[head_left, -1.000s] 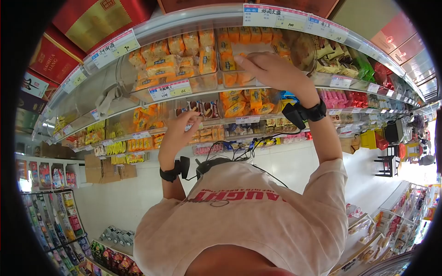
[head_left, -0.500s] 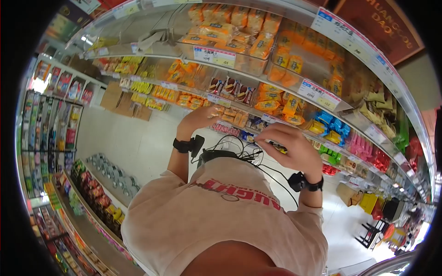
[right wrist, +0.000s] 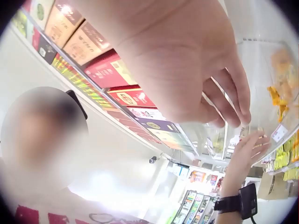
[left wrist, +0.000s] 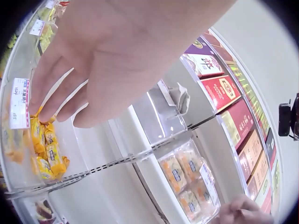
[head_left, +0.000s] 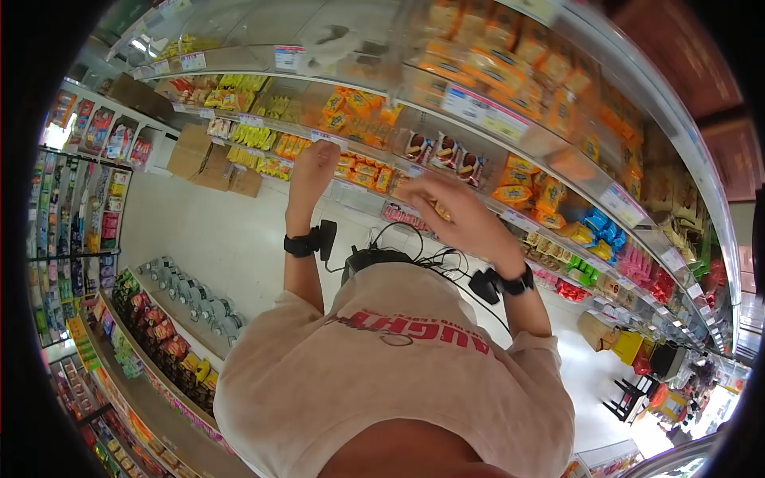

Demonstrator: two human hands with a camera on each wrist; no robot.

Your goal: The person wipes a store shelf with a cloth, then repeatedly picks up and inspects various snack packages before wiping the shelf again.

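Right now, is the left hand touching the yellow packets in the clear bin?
Cannot tell. In the left wrist view the left hand is very close to the yellow packets, yet no plain contact or gap shows.

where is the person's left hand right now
In the head view the bare left hand is left of centre, raised in front of the yellow and orange snack packets, left of the right hand.
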